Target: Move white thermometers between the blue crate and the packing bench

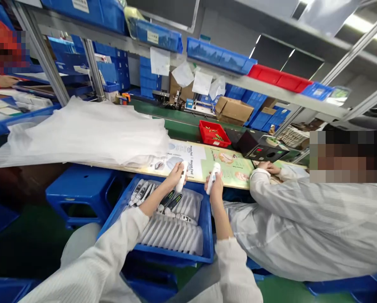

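My left hand [174,175] is closed around a slim white handheld device [182,178], held upright with a slight tilt. To its right, my right hand [218,187] grips a similar white handheld device [212,178] that has a small greyish area near its upper part. Both are above the near edge of the worktable, apart from each other. Below them a blue crate [208,235] holds several more devices: white-and-black ones [140,192] at the left, dark-faced ones [172,201] in the middle, and rows in translucent white sleeves [172,233].
A stack of white foam sheets [90,130] covers the table's left part. Printed mouse pad sheets [229,166] lie on the tabletop. Behind stand a red tray [214,134] and a black box [260,145]. A co-worker [302,227] sits close at right; a blue stool [81,189] stands left.
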A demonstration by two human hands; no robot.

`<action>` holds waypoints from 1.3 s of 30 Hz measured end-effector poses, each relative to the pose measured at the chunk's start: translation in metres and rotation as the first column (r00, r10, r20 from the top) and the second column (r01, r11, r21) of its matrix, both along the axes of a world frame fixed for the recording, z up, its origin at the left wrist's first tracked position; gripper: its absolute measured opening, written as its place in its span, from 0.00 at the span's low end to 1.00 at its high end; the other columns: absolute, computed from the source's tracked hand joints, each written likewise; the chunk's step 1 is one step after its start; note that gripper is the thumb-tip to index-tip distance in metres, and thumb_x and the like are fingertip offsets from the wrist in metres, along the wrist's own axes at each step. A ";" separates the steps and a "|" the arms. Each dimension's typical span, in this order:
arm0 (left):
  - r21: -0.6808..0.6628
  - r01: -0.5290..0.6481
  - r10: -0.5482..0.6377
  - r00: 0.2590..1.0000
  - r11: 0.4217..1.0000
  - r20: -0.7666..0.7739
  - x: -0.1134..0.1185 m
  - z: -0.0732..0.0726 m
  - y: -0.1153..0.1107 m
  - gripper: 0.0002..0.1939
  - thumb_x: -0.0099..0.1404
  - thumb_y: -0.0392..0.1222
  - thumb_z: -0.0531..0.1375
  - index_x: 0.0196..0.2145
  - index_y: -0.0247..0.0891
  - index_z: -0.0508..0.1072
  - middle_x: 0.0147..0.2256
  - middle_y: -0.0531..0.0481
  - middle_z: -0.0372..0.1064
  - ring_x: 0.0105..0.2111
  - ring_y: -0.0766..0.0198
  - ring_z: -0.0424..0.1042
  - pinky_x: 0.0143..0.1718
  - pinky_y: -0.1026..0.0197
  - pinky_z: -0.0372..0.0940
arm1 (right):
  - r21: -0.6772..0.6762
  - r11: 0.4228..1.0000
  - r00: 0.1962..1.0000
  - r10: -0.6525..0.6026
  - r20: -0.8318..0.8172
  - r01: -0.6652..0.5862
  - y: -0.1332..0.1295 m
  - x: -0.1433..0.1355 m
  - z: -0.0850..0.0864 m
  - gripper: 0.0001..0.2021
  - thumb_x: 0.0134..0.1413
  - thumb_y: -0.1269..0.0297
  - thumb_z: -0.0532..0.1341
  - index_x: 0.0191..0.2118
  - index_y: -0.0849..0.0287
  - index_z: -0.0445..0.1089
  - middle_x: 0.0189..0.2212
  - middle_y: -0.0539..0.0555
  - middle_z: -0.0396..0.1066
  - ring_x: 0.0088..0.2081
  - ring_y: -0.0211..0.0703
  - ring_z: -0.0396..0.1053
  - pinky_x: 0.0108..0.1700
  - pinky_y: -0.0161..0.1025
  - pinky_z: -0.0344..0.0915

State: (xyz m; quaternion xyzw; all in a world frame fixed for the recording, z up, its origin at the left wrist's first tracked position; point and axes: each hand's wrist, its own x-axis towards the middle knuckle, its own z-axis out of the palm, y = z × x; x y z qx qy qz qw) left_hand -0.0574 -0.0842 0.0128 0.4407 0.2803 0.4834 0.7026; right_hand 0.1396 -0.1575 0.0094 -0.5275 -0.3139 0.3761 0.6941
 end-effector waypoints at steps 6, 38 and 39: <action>0.190 -0.194 0.239 0.937 0.963 -0.256 0.059 0.011 0.117 0.16 0.79 0.49 0.59 0.57 0.37 0.74 0.42 0.42 0.80 0.39 0.55 0.80 0.47 0.53 0.76 | -0.021 0.994 0.993 0.111 0.035 -0.111 0.135 0.009 0.025 0.26 0.71 0.33 0.53 0.37 0.53 0.66 0.20 0.46 0.66 0.16 0.37 0.59 0.18 0.34 0.57; 0.575 -0.154 0.564 0.503 0.804 -0.655 0.070 -0.022 0.187 0.23 0.65 0.61 0.60 0.42 0.39 0.83 0.35 0.40 0.82 0.43 0.38 0.80 0.52 0.42 0.74 | -0.233 0.885 0.435 0.039 0.900 0.404 0.166 -0.033 0.036 0.31 0.72 0.53 0.61 0.72 0.67 0.70 0.67 0.76 0.71 0.62 0.70 0.72 0.60 0.58 0.65; 0.564 -0.136 0.552 0.482 0.814 -0.680 0.070 -0.027 0.197 0.22 0.63 0.62 0.61 0.39 0.41 0.82 0.32 0.42 0.80 0.41 0.36 0.80 0.50 0.40 0.74 | -0.214 0.895 0.402 0.043 0.914 0.391 0.177 -0.034 0.026 0.32 0.74 0.51 0.59 0.75 0.61 0.66 0.72 0.73 0.67 0.64 0.71 0.71 0.60 0.60 0.66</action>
